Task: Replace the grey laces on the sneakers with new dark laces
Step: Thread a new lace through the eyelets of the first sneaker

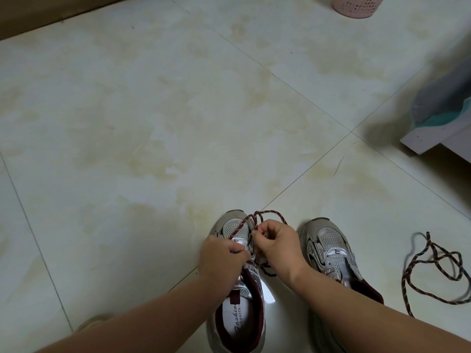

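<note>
- Risk: dark maroon speckled cord lace point(271, 213) loops loose over the toe; pull unevenly and you'll likely get mismatched ends or a skipped eyelet.
- L hand point(222, 258) curled on the left grey mesh sneaker point(235, 229), gripping tongue/eyelet area w/ lace.
- R hand point(276, 240) pinches the lace by the eyelets.
- Spare matching lace point(433, 271) lies on floor, right of the unlaced second sneaker point(331, 240).

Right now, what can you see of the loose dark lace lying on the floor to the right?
The loose lace is a braided cord, dark maroon flecked with white. It lies slack on the pale floor tiles in a few irregular loops, right of the right sneaker and apart from it. Neither hand touches it. One end trails toward the frame's right edge.
</note>
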